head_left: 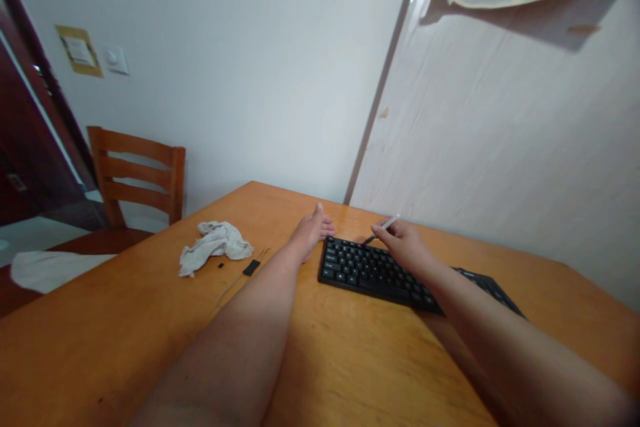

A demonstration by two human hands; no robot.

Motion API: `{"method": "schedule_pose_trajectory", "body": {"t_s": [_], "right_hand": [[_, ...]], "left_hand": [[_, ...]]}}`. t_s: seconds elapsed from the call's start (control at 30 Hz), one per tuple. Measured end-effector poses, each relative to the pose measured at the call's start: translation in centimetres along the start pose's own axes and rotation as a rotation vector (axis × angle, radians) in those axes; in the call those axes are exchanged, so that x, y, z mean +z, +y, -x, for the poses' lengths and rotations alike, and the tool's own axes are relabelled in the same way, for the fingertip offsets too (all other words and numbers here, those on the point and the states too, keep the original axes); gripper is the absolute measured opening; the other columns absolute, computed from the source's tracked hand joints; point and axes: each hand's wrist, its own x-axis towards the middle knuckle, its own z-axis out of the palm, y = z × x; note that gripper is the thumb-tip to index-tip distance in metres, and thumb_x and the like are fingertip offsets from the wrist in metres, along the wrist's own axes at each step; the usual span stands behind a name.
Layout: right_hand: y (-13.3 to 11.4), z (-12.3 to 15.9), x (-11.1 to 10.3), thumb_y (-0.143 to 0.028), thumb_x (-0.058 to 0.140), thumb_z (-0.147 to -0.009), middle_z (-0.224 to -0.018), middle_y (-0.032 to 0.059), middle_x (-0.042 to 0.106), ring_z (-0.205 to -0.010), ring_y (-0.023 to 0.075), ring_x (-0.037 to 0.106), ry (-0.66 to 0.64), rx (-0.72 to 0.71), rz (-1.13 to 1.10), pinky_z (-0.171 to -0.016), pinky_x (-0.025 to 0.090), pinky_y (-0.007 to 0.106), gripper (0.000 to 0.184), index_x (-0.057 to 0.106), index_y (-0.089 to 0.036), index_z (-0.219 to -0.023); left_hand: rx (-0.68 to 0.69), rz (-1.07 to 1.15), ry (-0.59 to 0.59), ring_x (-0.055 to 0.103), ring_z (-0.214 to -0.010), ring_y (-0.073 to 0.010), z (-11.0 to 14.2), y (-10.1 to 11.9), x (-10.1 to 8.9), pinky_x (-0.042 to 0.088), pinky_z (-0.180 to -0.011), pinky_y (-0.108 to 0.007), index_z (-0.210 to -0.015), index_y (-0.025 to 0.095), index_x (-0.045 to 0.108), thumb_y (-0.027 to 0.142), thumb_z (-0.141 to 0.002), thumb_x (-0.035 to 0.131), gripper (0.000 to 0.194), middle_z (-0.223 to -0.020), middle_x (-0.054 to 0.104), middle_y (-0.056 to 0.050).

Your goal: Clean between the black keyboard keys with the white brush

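Note:
A black keyboard [375, 270] lies at a slant on the wooden table. My right hand [403, 240] is closed in a pinch round a slim brush-like tool [389, 222], pale at its upper end and dark below. The tool's dark end reaches down to the keyboard's back row of keys. At the keyboard's left end, my left hand [313, 233] is open, fingers stretched and thumb raised. Whether it touches the keyboard edge I cannot tell. My right forearm hides part of the keyboard's right side.
Left of my left arm lie a crumpled whitish cloth [215, 247], a tiny black piece [221, 265] and a small black object with thin wire prongs [251, 267]. A wooden chair [140, 177] stands beyond the table's [330, 353] left edge. Walls rise behind the table.

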Motion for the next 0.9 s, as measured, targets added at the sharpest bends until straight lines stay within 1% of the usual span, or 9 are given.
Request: {"method": "schedule_pose_trajectory", "body": {"t_s": [0.13, 0.23, 0.3, 0.5, 0.6, 0.73, 0.9], "right_hand": [[-0.4, 1.5, -0.9, -0.049, 0.055, -0.089, -0.079, 0.0049, 0.071, -0.079, 0.0233, 0.065, -0.063, -0.040, 0.037, -0.076, 0.047, 0.037, 0.030, 0.067, -0.022, -0.082], [-1.1, 2.9, -1.9, -0.048, 0.053, -0.092, -0.081, 0.0051, 0.072, -0.078, 0.0225, 0.065, -0.148, -0.066, 0.055, -0.074, 0.047, 0.036, 0.032, 0.067, -0.022, -0.080], [-1.6, 3.8, -2.5, -0.047, 0.052, -0.093, -0.082, 0.0049, 0.072, -0.080, 0.0224, 0.065, -0.203, -0.079, 0.050, -0.076, 0.047, 0.036, 0.032, 0.068, -0.022, -0.080], [-3.3, 5.4, -4.0, -0.048, 0.052, -0.094, -0.081, 0.0037, 0.073, -0.080, 0.0215, 0.065, -0.347, -0.052, -0.005, -0.077, 0.048, 0.035, 0.031, 0.065, -0.022, -0.084], [-3.7, 5.6, -4.4, -0.049, 0.051, -0.094, -0.079, 0.0043, 0.075, -0.080, 0.0225, 0.066, -0.388, -0.023, -0.049, -0.080, 0.048, 0.036, 0.032, 0.064, -0.022, -0.084], [-3.1, 5.2, -4.1, -0.050, 0.052, -0.092, -0.072, 0.0037, 0.074, -0.076, 0.0231, 0.066, -0.363, 0.044, -0.138, -0.077, 0.048, 0.036, 0.029, 0.061, -0.024, -0.083], [-1.2, 3.5, -3.1, -0.051, 0.058, -0.087, -0.072, 0.0030, 0.070, -0.071, 0.0213, 0.062, -0.203, 0.051, -0.102, -0.070, 0.046, 0.034, 0.031, 0.062, -0.021, -0.080]], "left_hand": [[-0.002, 0.007, 0.002, 0.071, -0.093, -0.0265, 0.0, 0.0, 0.0, 0.052, -0.086, -0.037, -0.097, 0.013, 0.065, 0.077, -0.089, 0.023, 0.076, -0.102, 0.073, -0.019], [0.003, 0.006, 0.006, 0.071, -0.092, -0.0260, 0.1, 0.1, 0.0, 0.053, -0.086, -0.037, -0.094, 0.014, 0.064, 0.077, -0.089, 0.024, 0.075, -0.099, 0.073, -0.018], [0.011, 0.001, 0.013, 0.071, -0.091, -0.0258, 0.2, 0.2, 0.1, 0.053, -0.086, -0.037, -0.093, 0.013, 0.064, 0.077, -0.089, 0.024, 0.076, -0.098, 0.073, -0.019], [0.022, -0.014, 0.016, 0.071, -0.092, -0.0261, 0.4, 0.3, 0.0, 0.053, -0.085, -0.037, -0.093, 0.014, 0.064, 0.078, -0.088, 0.024, 0.077, -0.096, 0.073, -0.019], [0.022, -0.018, 0.015, 0.071, -0.092, -0.0259, 0.4, 0.2, 0.0, 0.053, -0.084, -0.036, -0.095, 0.014, 0.065, 0.078, -0.088, 0.024, 0.076, -0.098, 0.073, -0.018], [0.013, -0.011, 0.010, 0.071, -0.092, -0.0258, 0.3, 0.1, 0.0, 0.053, -0.084, -0.035, -0.099, 0.012, 0.064, 0.078, -0.088, 0.024, 0.078, -0.101, 0.073, -0.020], [-0.013, -0.001, 0.003, 0.071, -0.096, -0.0262, 0.0, 0.1, 0.0, 0.052, -0.085, -0.035, -0.102, 0.012, 0.064, 0.076, -0.090, 0.024, 0.077, -0.104, 0.072, -0.020]]}}
